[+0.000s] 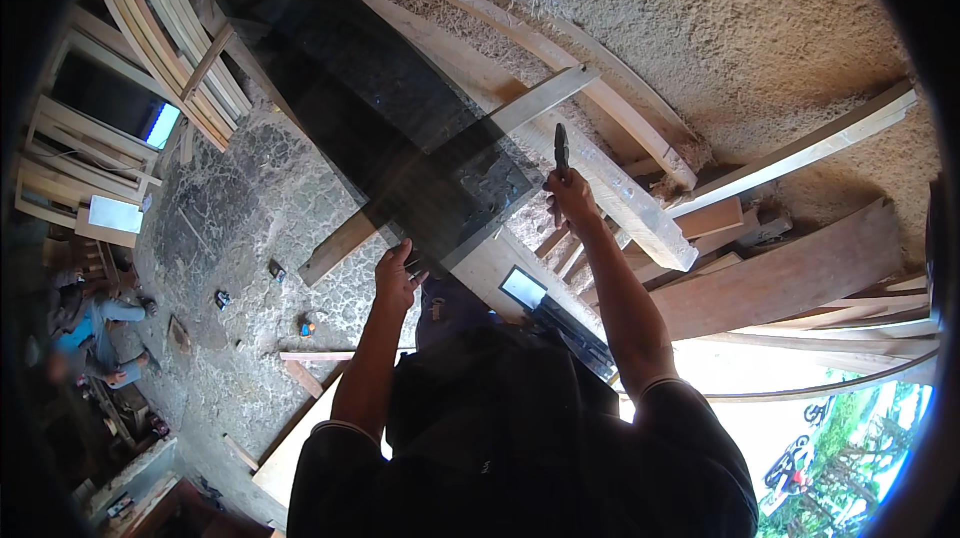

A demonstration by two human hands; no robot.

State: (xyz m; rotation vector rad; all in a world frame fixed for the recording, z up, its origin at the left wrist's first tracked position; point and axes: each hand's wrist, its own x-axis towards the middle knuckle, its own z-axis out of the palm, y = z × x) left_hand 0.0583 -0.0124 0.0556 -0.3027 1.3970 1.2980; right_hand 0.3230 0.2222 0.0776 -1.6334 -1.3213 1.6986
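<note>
A long dark panel (pixel 350 88), glossy and faintly see-through, stretches away in front of me from upper left to centre. It lies across a wooden crossbar (pixel 545 103), whose other end sticks out on the left. My left hand (pixel 396 278) is beside the panel's near left edge, fingers apart and holding nothing; whether it touches the edge I cannot tell. Just past the near right corner, my right hand (pixel 572 200) is closed around a dark hand tool that looks like pliers (pixel 561 146), its head pointing up and away.
Long planks (pixel 790 273) and wood shavings (pixel 720 18) lie to the right. Wooden strips (pixel 165 38) and frames stand at the far left. Small objects (pixel 277 270) dot the cracked floor (pixel 230 208). Another person (pixel 95 328) sits at the left. A small bright screen (pixel 523 288) is close to me.
</note>
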